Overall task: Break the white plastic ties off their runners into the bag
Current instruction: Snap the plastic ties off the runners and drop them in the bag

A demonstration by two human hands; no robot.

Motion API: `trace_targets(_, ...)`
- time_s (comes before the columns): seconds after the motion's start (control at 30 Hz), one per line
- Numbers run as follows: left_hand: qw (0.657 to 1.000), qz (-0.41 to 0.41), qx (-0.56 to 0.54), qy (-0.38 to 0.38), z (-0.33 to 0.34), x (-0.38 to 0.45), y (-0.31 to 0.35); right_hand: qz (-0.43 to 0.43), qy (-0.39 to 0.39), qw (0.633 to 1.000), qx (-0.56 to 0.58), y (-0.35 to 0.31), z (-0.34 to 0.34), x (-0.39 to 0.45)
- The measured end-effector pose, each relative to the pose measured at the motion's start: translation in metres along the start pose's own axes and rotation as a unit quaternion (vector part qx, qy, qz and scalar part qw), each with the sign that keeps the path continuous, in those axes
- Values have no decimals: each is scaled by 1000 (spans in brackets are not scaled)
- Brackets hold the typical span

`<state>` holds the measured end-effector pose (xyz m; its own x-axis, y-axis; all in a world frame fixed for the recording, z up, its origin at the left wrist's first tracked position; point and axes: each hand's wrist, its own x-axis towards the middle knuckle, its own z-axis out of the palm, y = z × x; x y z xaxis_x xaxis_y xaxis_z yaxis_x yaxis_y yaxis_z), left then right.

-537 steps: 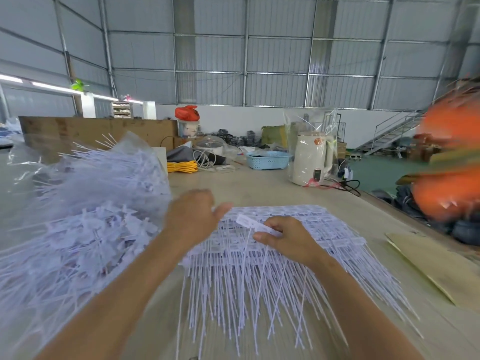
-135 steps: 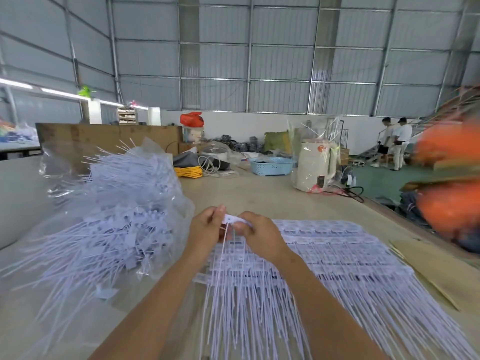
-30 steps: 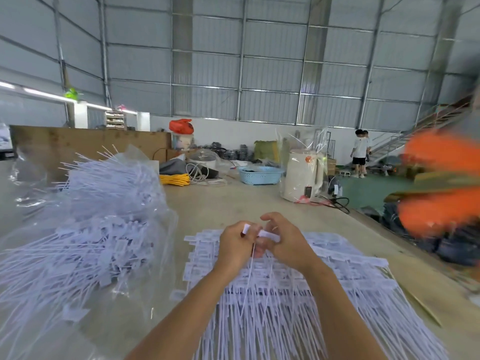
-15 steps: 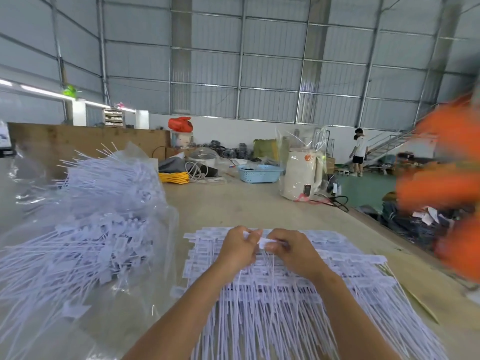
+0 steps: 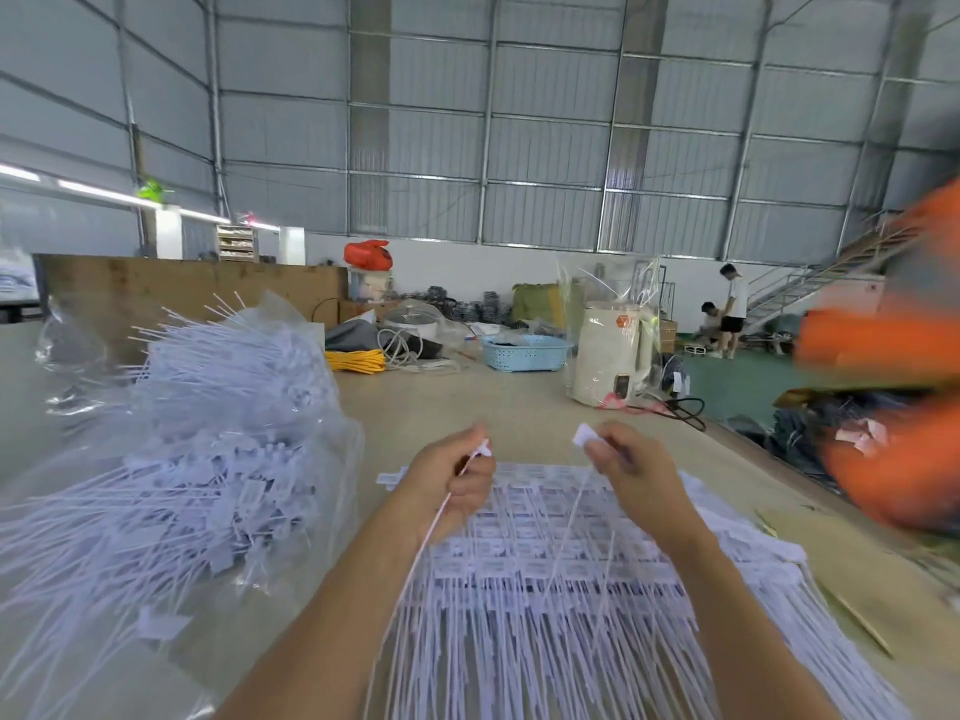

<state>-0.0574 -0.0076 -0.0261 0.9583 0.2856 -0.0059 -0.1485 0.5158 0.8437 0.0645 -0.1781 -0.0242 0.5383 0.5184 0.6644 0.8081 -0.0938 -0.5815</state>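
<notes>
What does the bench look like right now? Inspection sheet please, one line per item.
Surface: tan worktable, bare between the stack and the far clutter.
Job's things: stack of white ties on runners under both hands; clear bag of loose ties at left.
Clutter: blue basket, cream appliance in plastic wrap, yellow bundle, cardboard strip at right.
Grippers: left hand grips one tie; right hand pinches a tie's tag; hands apart.
Cables: black cord by the appliance; coiled white cable.
Surroundings: metal-walled hall, staircase, two people far right; blurred orange shape, unidentifiable.
</notes>
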Motion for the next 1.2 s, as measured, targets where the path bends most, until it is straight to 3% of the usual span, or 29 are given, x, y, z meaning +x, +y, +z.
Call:
trace_targets(0.1,987,90,80,103,2,12,-22,-56,-10,998,34,-32,0,4)
trace_targets(0.17,976,100,143,128,3,15,-36,-107,-25,994,16,-47,4,6)
trace_targets(0.23,978,91,137,131,5,15,-38,-133,-34,990,-25,-51,12,8)
trace_targets(0.43,980,109,144,85,13,15,-40,-40,-180,981,-52,-31,49,4)
trace_targets(0.6,942,219,207,146,8,13,-42,-49,-93,993,-54,-26,54,4)
trace_targets(0.67,936,236,207,159,5,13,-42,-28,-101,991,-88,-21,52,1)
trace_targets(0.8,938,232,209,150,7,11,-41,35,-165,982,-87,-13,48,-3)
trace_targets(0.9,946,200,223,121,8,10,-41,25,-126,990,-63,-10,49,-5)
trace_targets(1.03,944,175,232,156,10,9,-38,15,-97,993,-66,-9,55,-6)
trace_targets(1.2,945,221,209,124,17,4,-37,26,-54,998,-8,-10,56,-7)
